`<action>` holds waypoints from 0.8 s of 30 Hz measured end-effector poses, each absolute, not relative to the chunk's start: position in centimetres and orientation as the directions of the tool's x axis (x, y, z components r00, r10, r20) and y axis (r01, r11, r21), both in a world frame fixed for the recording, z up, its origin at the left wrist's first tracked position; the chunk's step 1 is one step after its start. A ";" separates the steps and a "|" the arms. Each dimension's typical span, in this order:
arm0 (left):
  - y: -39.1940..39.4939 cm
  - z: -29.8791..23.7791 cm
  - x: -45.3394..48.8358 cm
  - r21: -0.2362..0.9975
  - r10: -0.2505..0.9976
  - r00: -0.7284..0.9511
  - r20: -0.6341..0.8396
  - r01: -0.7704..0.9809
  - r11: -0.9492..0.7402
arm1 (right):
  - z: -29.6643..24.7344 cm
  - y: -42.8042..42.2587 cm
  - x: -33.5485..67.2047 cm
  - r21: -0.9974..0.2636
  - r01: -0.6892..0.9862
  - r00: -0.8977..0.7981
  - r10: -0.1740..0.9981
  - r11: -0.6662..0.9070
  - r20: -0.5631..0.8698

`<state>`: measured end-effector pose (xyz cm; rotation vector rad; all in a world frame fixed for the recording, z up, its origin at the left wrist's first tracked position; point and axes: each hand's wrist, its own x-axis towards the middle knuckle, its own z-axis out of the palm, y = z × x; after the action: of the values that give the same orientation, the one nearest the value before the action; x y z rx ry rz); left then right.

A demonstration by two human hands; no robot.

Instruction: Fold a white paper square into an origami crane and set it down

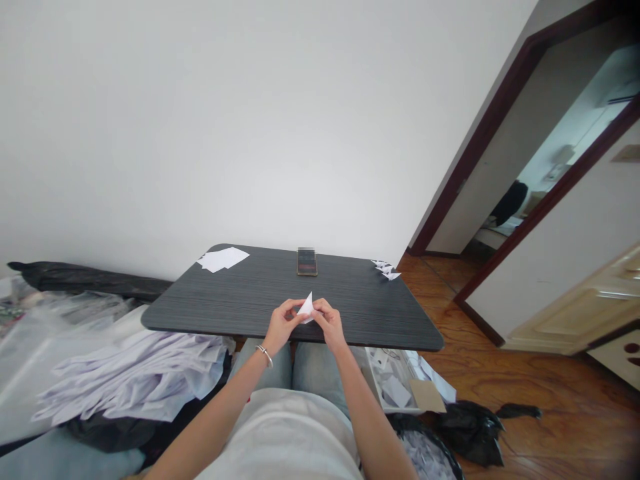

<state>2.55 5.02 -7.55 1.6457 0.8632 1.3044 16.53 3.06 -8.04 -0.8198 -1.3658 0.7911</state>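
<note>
Both hands working over a dark woodgrain table (235, 297): the left hand (283, 325) and right hand (329, 322) are closely pinching a folded white paper triangle (306, 309) above the table's near edge. A phone (307, 261) is lying at the table's far edge, loose white sheets (223, 259) are lying at its far-left corner, and small folded paper pieces (386, 269) are lying at its far-right corner.

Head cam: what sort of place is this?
Probably a room in a home, not a workshop: a small dark wood-grain table stands on a wooden floor, beside a dark-framed doorway that opens onto another room.
</note>
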 end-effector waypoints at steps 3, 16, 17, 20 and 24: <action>4.9 -7.4 2.6 0.907 0.889 0.228 0.396 0.050 -0.417 | -8.1 3.1 16.4 -0.858 0.024 0.097 0.853 0.514 0.514; 4.9 -7.5 2.6 0.892 0.883 0.233 0.407 0.104 -0.439 | -8.2 3.0 16.4 -0.871 0.068 0.165 0.855 0.487 0.491; 4.9 -7.5 2.6 0.889 0.881 0.234 0.410 0.115 -0.444 | -8.2 3.1 16.3 -0.877 0.061 0.188 0.857 0.477 0.479; 5.0 -7.6 2.6 0.879 0.877 0.235 0.418 0.141 -0.456 | -8.3 3.2 16.4 -0.885 0.043 0.221 0.860 0.463 0.460; 5.0 -7.6 2.7 0.879 0.877 0.235 0.419 0.137 -0.456 | -8.3 3.3 16.4 -0.888 0.021 0.226 0.863 0.460 0.453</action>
<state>2.65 4.99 -7.64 1.7757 0.9389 1.2784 16.37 3.25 -8.30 -0.9307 -1.2094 0.7138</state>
